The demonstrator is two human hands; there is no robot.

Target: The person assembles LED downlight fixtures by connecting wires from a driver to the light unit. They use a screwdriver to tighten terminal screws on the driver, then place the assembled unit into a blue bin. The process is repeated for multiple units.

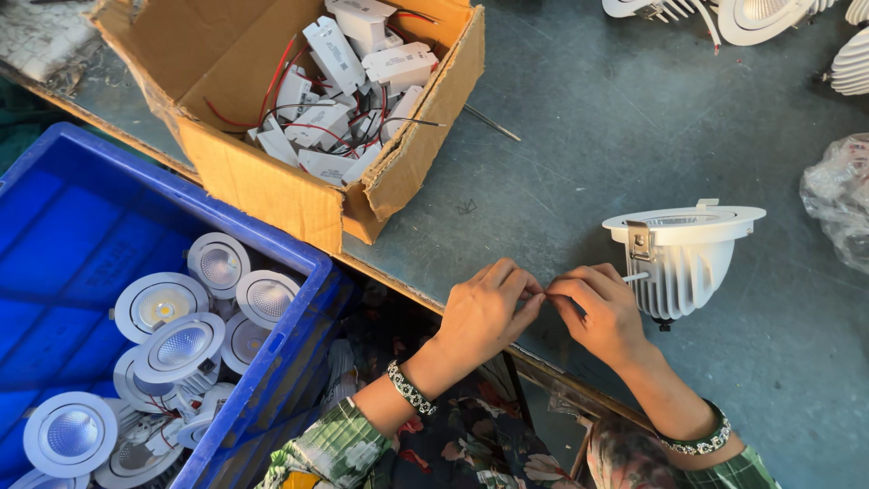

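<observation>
Your two hands meet at the near edge of the table [579,136], the left hand [484,312] touching the right hand [597,312] at the fingertips. Just right of your right hand, a downlight [683,249] stands on the table. Behind your left hand, a cardboard box [272,186] sits on the table, with driver units [348,91] and wires in it. Left of you, below the table edge, is a crate [81,235] with more lamps [181,340] lying in it. At the far right corner, other lamps [760,14] lie, and a plastic bag [837,199] lies at the right edge.
</observation>
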